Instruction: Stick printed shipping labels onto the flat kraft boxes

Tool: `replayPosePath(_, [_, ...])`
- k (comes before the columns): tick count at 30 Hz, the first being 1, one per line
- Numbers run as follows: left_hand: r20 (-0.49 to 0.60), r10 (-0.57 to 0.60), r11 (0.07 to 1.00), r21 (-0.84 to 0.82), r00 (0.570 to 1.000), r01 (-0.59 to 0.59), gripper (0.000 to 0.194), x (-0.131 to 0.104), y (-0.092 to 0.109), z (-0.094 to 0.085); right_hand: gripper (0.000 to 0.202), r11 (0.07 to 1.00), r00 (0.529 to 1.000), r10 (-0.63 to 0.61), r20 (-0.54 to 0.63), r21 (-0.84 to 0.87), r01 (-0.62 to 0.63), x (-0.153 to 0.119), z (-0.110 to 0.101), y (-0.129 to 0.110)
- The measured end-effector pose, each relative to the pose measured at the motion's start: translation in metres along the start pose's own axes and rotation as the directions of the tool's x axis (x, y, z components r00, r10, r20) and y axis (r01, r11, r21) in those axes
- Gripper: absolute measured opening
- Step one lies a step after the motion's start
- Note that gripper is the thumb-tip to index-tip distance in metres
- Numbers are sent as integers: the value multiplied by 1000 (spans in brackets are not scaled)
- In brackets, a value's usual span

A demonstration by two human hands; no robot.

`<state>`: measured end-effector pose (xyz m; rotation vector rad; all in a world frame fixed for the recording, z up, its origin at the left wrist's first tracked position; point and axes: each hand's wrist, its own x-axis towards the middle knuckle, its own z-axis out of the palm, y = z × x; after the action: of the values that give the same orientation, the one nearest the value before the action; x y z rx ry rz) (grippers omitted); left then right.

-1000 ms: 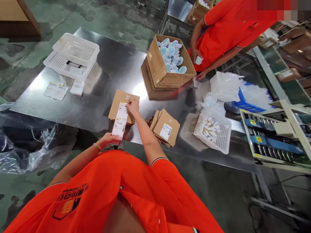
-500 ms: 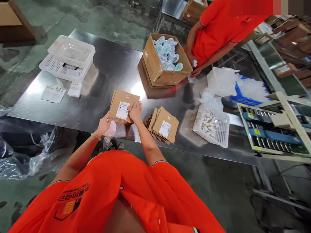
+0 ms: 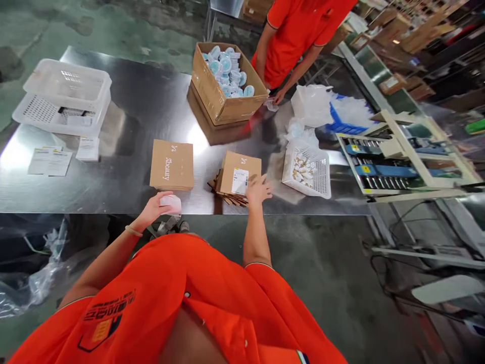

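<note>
My left hand [image 3: 156,208] is closed on a roll of labels [image 3: 172,203], pale pink, at the table's front edge. A strip hangs down from it. Just beyond lies a stack of flat cardboard boxes [image 3: 172,164], its top one printed with lettering and bearing no label. To the right is a second, uneven stack of flat boxes [image 3: 228,174], with a white label [image 3: 240,181] on the uppermost box. My right hand [image 3: 259,189] is at this stack's right edge, fingers spread and slightly blurred, with nothing visible in it; whether it touches the box I cannot tell.
An open carton [image 3: 235,108] of round white-and-teal items stands at the back. White baskets [image 3: 102,114] and paper sheets [image 3: 49,162] lie left. Right are a basket of small pieces [image 3: 322,174], plastic bags [image 3: 312,103] and a roller conveyor [image 3: 386,172]. A co-worker [image 3: 288,45] stands opposite.
A labelled box has gone from the left stack onto the right one. My right hand has moved right and let go; my left still holds the label roll. The view has shifted right.
</note>
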<state>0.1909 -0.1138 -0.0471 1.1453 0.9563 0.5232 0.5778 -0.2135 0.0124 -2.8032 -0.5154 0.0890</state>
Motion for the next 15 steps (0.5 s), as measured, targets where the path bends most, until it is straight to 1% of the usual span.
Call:
replayPosePath(1, [2, 3, 999, -39, 1000, -3, 72, -3, 2, 3, 53, 994, 995, -100, 7, 42, 100, -17, 4, -7])
replayPosePath(2, [-3, 8, 997, -81, 1000, -9, 73, -4, 5, 6, 53, 961, 966, -248, 67, 140, 237, -40, 12, -17])
replayPosePath(3, [-10, 11, 992, -126, 1000, -12, 74, -5, 8, 8, 48, 882, 888, -426, 174, 300, 364, -66, 25, -29])
replayPosePath(4, [-24, 8, 985, -170, 1000, -12, 75, -4, 11, 9, 43, 759, 738, -604, 301, 501, 416, -94, 39, -41])
replayPosePath(5, [-51, -2, 977, -212, 999, -8, 73, -2, 14, 9, 39, 640, 550, -735, 396, 672, 372, -122, 55, -52])
replayPosePath(6, [-98, -24, 969, -247, 995, -1, 70, 1, 16, 6, 35, 574, 401, -798, 451, 772, 273, -147, 69, -61])
replayPosePath(7, [-165, -60, 961, -275, 985, 12, 65, 5, 18, 2, 30, 559, 310, -811, 496, 813, 161, -168, 82, -68])
replayPosePath(8, [-243, -113, 953, -300, 963, 36, 59, 7, 18, -3, 27, 564, 252, -807, 534, 823, 64, -184, 92, -72])
replayPosePath(9, [-319, -177, 943, -326, 931, 68, 54, 9, 18, -8, 26, 581, 246, -788, 564, 814, -8, -194, 99, -76])
replayPosePath(10, [-373, -241, 929, -356, 896, 102, 51, 10, 17, -12, 23, 591, 276, -766, 581, 805, -55, -199, 102, -78])
replayPosePath(11, [-392, -294, 913, -385, 872, 134, 52, 9, 16, -14, 23, 587, 323, -749, 579, 805, -83, -200, 103, -81])
replayPosePath(12, [-379, -320, 901, -406, 868, 155, 55, 6, 14, -14, 28, 571, 381, -736, 559, 816, -94, -198, 101, -85])
replayPosePath(13, [-348, -309, 900, -407, 885, 155, 61, 2, 12, -12, 35, 553, 432, -727, 533, 828, -92, -194, 99, -90])
replayPosePath(14, [-310, -256, 918, -374, 916, 130, 67, -2, 11, -8, 40, 538, 466, -723, 510, 839, -82, -190, 95, -96])
replayPosePath(15, [-271, -177, 945, -316, 946, 86, 71, -6, 10, -4, 40, 530, 480, -726, 493, 845, -67, -186, 92, -102])
